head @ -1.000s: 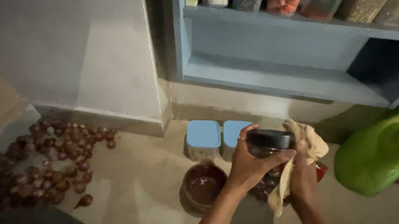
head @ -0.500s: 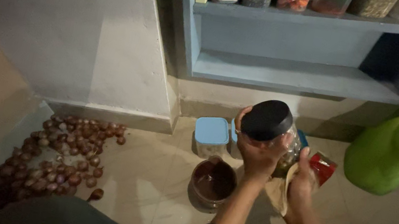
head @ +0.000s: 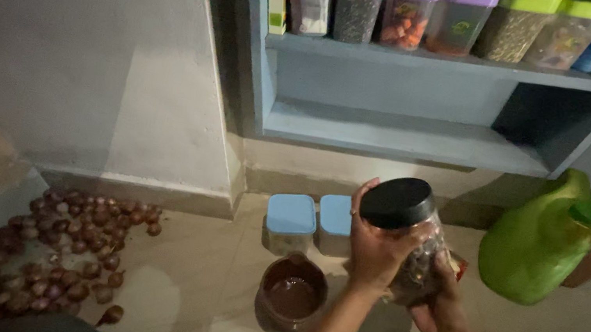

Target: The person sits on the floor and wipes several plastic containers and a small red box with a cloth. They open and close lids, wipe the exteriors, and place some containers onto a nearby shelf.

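Both hands are wrapped snug around a clear jar point(head: 413, 248) held over the floor, left hand point(head: 376, 254) up by its black lid point(head: 398, 203), right hand point(head: 440, 303) cupping the base, so looks like twisting that lid needs a firm bottom grip.

Jar point(head: 417, 248) contents unclear behind both hands; onion pile point(head: 36, 259) cut off at bottom-left edge.
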